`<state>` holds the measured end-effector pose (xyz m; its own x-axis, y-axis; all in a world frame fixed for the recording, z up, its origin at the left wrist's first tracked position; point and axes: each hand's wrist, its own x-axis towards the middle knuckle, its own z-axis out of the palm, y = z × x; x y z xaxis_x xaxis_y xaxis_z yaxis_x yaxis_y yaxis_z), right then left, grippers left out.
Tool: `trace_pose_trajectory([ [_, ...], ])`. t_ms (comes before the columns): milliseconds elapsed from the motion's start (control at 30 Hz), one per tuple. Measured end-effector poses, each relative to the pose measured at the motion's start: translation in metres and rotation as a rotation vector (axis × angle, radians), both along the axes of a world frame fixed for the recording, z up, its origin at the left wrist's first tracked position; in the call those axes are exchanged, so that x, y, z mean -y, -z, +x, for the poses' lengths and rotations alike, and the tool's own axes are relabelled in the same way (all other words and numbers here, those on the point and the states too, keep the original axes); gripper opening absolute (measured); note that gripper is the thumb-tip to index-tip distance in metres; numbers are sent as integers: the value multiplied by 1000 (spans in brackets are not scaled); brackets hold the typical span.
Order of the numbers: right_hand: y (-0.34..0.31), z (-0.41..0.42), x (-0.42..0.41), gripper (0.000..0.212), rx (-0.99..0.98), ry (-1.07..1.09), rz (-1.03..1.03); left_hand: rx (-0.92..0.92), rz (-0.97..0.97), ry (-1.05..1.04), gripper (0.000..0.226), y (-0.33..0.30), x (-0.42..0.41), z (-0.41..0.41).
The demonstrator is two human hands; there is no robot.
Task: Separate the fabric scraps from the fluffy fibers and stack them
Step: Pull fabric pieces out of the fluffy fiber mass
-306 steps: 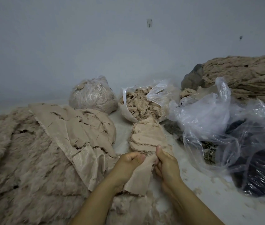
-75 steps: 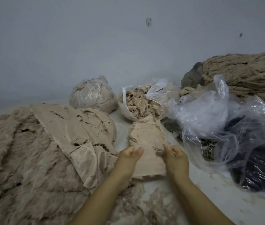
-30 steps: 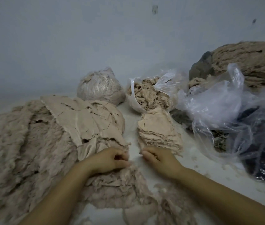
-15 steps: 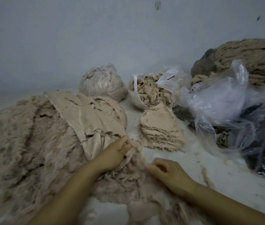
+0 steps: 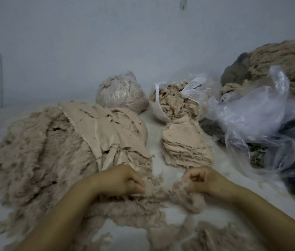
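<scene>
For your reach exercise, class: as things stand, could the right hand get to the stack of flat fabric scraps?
Probably yes. The stack of fabric scraps lies just beyond the right hand with only bare surface between them. But its fingers grip a fluffy strip shared with the left hand, so it must let go first.

Crumpled clear plastic bags (image 5: 251,113) lie right, against a pale wall (image 5: 88,42).

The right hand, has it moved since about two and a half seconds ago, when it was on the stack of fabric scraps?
Yes. The right hand has come back toward the person, off the stack of fabric scraps, and now grips fluffy fibers in front of it.
</scene>
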<state>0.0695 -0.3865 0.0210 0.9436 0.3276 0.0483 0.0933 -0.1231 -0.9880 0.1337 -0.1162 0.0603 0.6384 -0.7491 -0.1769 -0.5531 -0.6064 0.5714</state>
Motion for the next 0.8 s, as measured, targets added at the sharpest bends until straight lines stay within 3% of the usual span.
trace_pose_trajectory([
  [67, -3, -2, 0, 28, -158, -128, -37, -146, 78, 52, 35, -6, -5, -1],
  [133, 1, 2, -14, 42, -227, -6, -31, -216, 125, 23, 44, -9, -6, -3],
  [200, 5, 11, -37, 37, -160, 157, -176, -290, 134, -5, 38, -9, -3, -6],
  [267, 11, 20, -60, 39, -73, 239, -447, -339, 114, -26, 28, -5, 1, -10],
  [333, 18, 27, -77, 36, -9, 261, -665, -287, 79, -80, 17, -1, 3, -13],
  [400, 20, 29, -83, 29, 70, 295, -715, -221, 54, -174, 14, 4, 1, -13],
  [500, 18, 32, -66, 25, 126, 508, -454, -85, 246, -194, 19, 3, -11, -10],
  [600, 17, 25, -51, 18, -16, 512, -34, -191, 317, -155, 19, -1, -16, -8],
  [700, 19, 16, -55, 9, -145, 385, 198, -330, 13, -137, 13, -9, 7, -8],
  [767, 18, 14, -59, 12, -158, 322, 118, -239, -307, -245, 11, -7, 33, -3],
  [800, 15, 14, -59, 16, -149, 305, 79, -116, -371, -287, 12, -4, 43, 2],
])
